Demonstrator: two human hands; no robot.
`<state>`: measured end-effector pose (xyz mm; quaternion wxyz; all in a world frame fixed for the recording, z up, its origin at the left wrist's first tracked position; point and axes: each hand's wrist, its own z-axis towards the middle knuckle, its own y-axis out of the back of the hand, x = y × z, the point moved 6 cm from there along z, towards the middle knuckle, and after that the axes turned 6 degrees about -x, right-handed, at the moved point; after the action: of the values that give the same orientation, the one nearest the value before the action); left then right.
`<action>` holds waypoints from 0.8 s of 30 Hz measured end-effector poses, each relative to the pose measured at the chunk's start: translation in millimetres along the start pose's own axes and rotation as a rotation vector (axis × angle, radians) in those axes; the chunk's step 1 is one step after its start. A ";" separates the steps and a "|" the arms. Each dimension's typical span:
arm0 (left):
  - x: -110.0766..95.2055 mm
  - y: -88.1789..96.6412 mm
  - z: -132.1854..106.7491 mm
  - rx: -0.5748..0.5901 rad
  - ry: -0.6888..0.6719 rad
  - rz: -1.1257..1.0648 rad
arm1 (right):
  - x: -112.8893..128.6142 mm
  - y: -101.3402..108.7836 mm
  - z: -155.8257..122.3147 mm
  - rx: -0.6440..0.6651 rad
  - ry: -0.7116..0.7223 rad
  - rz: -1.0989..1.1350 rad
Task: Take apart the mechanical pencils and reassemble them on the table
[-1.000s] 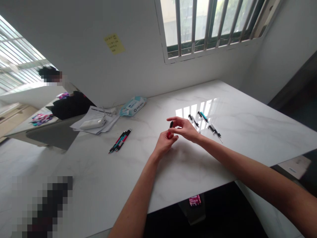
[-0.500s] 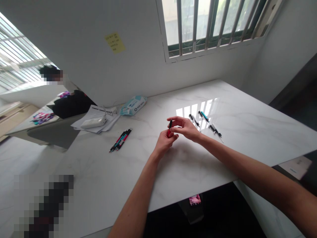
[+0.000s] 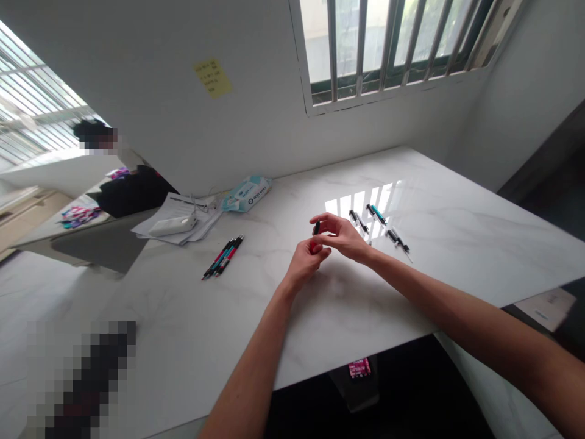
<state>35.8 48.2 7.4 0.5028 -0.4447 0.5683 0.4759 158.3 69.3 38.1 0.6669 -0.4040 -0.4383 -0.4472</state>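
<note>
Both hands meet over the middle of the white marble table (image 3: 411, 292), gripping one pen (image 3: 315, 236) with a red barrel and a black end. My left hand (image 3: 305, 263) is closed round the red lower part. The fingertips of my right hand (image 3: 342, 235) pinch the black upper end. A bundle of three red, teal and black pens (image 3: 223, 256) lies on the table to the left of my hands. Several taken-apart pen parts (image 3: 378, 224), black and teal, lie just right of my right hand in a patch of window glare.
A blue wet-wipe pack (image 3: 247, 193), a stack of papers (image 3: 176, 221) with a white device on it and a cable lie at the table's far left. A seated person (image 3: 123, 177) is at another table beyond. A barred window (image 3: 388, 49) is ahead.
My hands have stayed in place. The fingers have shifted a little on the pen, and its black end shows slightly less than before.
</note>
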 end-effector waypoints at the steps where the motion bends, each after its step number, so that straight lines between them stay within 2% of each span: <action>1: 0.1 -0.5 -0.2 0.003 0.007 -0.008 | 0.7 -0.3 -0.3 0.002 -0.006 0.011; 8: -3.0 -2.3 -3.3 0.020 0.037 -0.079 | 7.3 -1.9 -3.1 0.009 -0.070 0.117; 15: -3.9 -2.8 -3.8 0.018 0.028 -0.051 | 1.6 6.5 1.8 -0.086 -0.138 0.317; 20: -2.6 -2.8 -3.9 0.010 0.028 0.036 | 3.0 6.4 4.1 -0.005 -0.145 0.284; 24: -3.8 -4.5 -3.6 0.045 -0.018 0.083 | 4.2 13.9 6.7 -0.055 -0.169 0.298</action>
<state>40.0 44.0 11.0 0.4977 -0.4051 0.5921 0.4875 170.9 78.3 41.9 0.6753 -0.5189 -0.4156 -0.3195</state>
